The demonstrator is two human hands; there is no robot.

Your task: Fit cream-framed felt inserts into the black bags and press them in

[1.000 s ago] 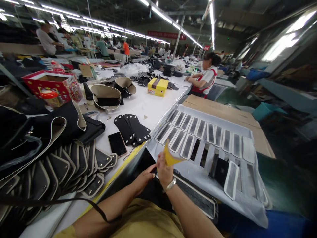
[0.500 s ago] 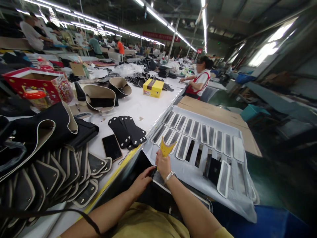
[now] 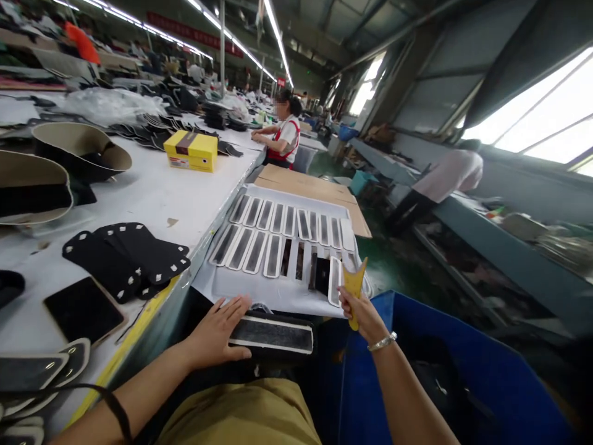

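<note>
My left hand (image 3: 215,334) lies with fingers stretched and thumb apart over the left end of a dark strip panel with a white border (image 3: 273,334). The panel rests on a black piece in front of my body. To the right, my right hand (image 3: 365,315) is closed around a flat yellow hand tool (image 3: 354,284) whose wide end has a V-shaped notch pointing up. The tool is clear of the panel in my left hand's reach. Beyond both hands, rows of similar white-edged strips (image 3: 273,253) lie on a grey-covered board (image 3: 222,284).
A blue bin (image 3: 370,383) stands at my right. On the white table (image 3: 152,204) at left are black shaped pieces (image 3: 125,253), a phone (image 3: 83,309) and a yellow box (image 3: 191,150). A person in a red apron (image 3: 287,139) works farther along; another bends at right.
The view has turned right. My right hand has moved away from my left, out to the right with the yellow tool. My left hand has spread flat over the panel.
</note>
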